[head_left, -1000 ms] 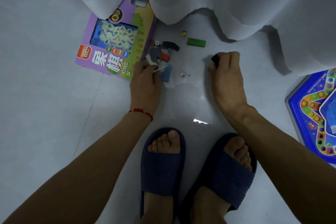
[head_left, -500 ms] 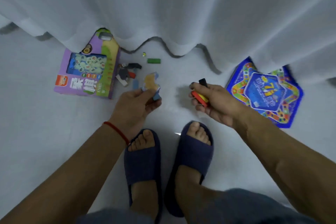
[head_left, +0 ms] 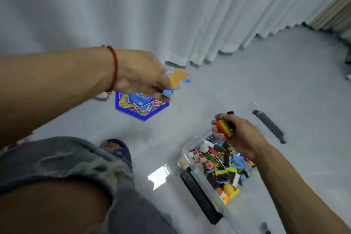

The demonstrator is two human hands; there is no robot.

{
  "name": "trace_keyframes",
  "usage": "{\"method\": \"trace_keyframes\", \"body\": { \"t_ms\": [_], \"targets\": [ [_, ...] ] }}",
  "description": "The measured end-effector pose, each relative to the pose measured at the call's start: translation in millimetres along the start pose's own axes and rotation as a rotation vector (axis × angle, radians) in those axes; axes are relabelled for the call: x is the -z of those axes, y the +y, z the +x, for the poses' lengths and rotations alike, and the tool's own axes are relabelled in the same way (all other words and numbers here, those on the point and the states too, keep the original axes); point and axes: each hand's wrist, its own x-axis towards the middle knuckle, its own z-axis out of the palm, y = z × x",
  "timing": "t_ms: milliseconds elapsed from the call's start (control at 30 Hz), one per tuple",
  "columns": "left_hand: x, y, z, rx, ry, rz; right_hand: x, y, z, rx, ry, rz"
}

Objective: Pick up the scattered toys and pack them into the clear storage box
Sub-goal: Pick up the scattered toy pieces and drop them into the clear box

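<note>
Over the far end of the clear plastic storage box (head_left: 187,151), the right hand (head_left: 238,135) is held with fingers curled round a clutch of small toy blocks, red, yellow and black (head_left: 226,128); a black piece sticks up past the knuckles. Box sits on the pale grey floor (head_left: 247,85), lower right of view, filled with mixed coloured toy pieces (head_left: 222,165), a black handle or latch (head_left: 199,194) along its near-left side. Left hand (head_left: 140,74), red string bracelet (head_left: 114,66) at the wrist, is raised mid-view left of the box and well apart from it; fingers and thumb pinch a flat orange-and-light-blue piece (head_left: 177,80) plus a light-blue block (head_left: 168,94). Below that hand a blue hexagonal game board with a coloured track (head_left: 140,106) lies flat on the floor near the white curtain (head_left: 171,15). A dark flat strip (head_left: 268,125) lies on the floor beyond the right hand. Knee in frayed grey denim (head_left: 66,161) at lower left; dark blue slipper (head_left: 121,151) partly visible.
</note>
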Motion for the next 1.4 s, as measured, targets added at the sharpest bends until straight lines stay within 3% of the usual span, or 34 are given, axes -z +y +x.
{"method": "trace_keyframes", "body": {
  "t_ms": [67, 200, 367, 467, 567, 733, 867, 1000, 1067, 1167, 1233, 1333, 1400],
  "targets": [
    [-50.0, 16.7, 15.6, 0.104, -0.14, 0.004, 38.9, 17.0, -4.9, -0.075, 0.138, 0.048],
    [-116.6, 0.7, 37.5, 0.213, -0.168, 0.187, 75.8, 46.1, -8.3, -0.098, 0.279, 0.047],
    [-67.7, -7.7, 24.3, 0.162, -0.038, 0.302, 63.8, 41.2, -9.3, -0.021, 0.382, -0.307],
    [7.3, -3.5, -2.0, 0.062, 0.198, 0.151, 20.9, 27.6, -7.9, 0.098, 0.261, -0.405],
    [92.6, -43.5, -42.9, 0.038, 0.47, 0.104, -45.9, 24.6, 7.9, 0.225, 0.061, -0.515],
    [203.4, -197.3, -122.0, 0.401, 0.75, 0.123, -198.6, 44.6, 61.4, 0.252, -0.403, -0.941],
    [221.4, -316.9, -138.4, 0.584, 0.861, -0.006, -319.6, 92.2, 99.6, 0.274, -0.681, -1.237],
    [200.8, -405.2, -90.6, 0.602, 0.947, 0.134, -412.1, 156.3, 136.2, 0.585, -0.942, -1.78],
    [186.7, -435.6, -60.3, 0.568, 0.988, 0.106, -443.9, 198.2, 159.1, 0.669, -1.066, -1.906],
    [180.9, -470.6, -18.8, 0.533, 1.088, 0.087, -475.3, 259.5, 183.9, 0.833, -1.151, -1.963],
    [184.3, -486.3, 4.2, 0.462, 1.143, 0.208, -487.1, 289.1, 199.8, 1.017, -1.105, -1.961],
    [192.0, -505.1, 31.2, 0.354, 1.194, 0.434, -489.8, 318.0, 226.5, 1.288, -1.121, -1.856],
    [197.0, -512.6, 41.7, 0.35, 1.247, 0.464, -485.1, 329.7, 243.5, 1.363, -1.143, -1.702]
  ]
}}
